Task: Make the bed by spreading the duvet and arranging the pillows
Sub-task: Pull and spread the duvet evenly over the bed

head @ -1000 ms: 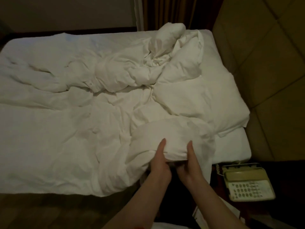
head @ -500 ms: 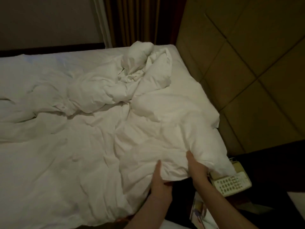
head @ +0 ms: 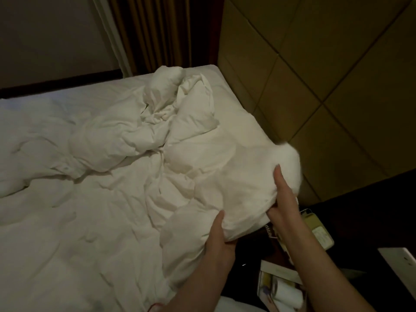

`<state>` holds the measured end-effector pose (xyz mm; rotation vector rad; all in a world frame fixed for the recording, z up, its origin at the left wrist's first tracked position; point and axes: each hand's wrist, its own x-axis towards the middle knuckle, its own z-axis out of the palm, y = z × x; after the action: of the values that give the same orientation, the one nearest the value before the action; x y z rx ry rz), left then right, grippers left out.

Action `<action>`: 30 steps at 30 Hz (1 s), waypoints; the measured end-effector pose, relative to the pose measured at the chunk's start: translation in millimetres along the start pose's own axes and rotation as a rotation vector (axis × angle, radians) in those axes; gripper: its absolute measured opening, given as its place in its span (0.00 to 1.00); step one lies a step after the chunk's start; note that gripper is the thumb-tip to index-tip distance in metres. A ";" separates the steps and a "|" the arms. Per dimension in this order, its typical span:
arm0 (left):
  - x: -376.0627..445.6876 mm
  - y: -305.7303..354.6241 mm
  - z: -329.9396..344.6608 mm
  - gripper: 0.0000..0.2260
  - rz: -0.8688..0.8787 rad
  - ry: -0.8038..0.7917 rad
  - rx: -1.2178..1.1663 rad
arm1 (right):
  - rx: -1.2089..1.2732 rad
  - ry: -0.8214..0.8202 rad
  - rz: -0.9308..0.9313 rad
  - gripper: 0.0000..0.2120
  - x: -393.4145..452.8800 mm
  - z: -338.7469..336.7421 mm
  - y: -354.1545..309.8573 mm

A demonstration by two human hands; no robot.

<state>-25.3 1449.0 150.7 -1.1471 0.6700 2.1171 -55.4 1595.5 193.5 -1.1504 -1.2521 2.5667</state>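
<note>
Head view: the duvet (head: pixel 126 140) lies crumpled on the bed (head: pixel 67 233), its bunched ridge running from left toward the headboard (head: pixel 326 75). Left hand (head: pixel 221 235) and right hand (head: pixel 282 199) both grip its near corner, lifted past the bed's edge. Their fingers are hidden underneath; the telephone (head: pixel 317 230) is half covered.

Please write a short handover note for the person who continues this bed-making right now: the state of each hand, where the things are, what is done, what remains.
Left hand: grips the near edge of the duvet.
Right hand: grips the same bunched edge, nearer the headboard.
Duvet: crumpled across the bed, a twisted heap at the far side.
Pillow: partly under the duvet, by the headboard.
Done: edge gathered.
Left: spread the duvet flat, arrange pillows.
</note>
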 end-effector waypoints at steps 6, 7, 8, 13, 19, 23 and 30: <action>20.9 -28.7 2.5 0.25 0.033 0.073 0.193 | -0.294 0.232 -0.121 0.26 20.9 -62.1 0.5; 23.5 -32.7 5.8 0.28 -0.016 0.017 0.151 | -0.321 0.244 -0.104 0.32 23.8 -69.1 -3.3; 24.4 -37.8 7.6 0.29 -0.060 -0.002 0.125 | -0.354 0.258 -0.116 0.33 22.5 -68.8 -11.2; 2.6 -51.1 55.8 0.30 -0.413 -0.150 0.800 | -0.437 0.191 -0.238 0.21 15.5 -79.2 -43.3; 60.6 -11.2 178.6 0.14 1.078 -0.210 1.440 | -0.407 0.119 -0.197 0.16 -6.6 -104.2 -63.0; 128.0 3.3 217.9 0.23 0.892 -0.492 2.189 | -0.404 0.064 -0.153 0.22 -10.5 -134.6 -77.8; 128.1 -52.2 239.0 0.27 1.168 -0.345 2.024 | -0.407 0.458 -0.390 0.33 15.3 -176.6 -135.3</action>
<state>-170.2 1684.1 150.9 0.8991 2.5838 0.8917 14.0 1806.8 210.2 -1.2950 -1.7000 1.6956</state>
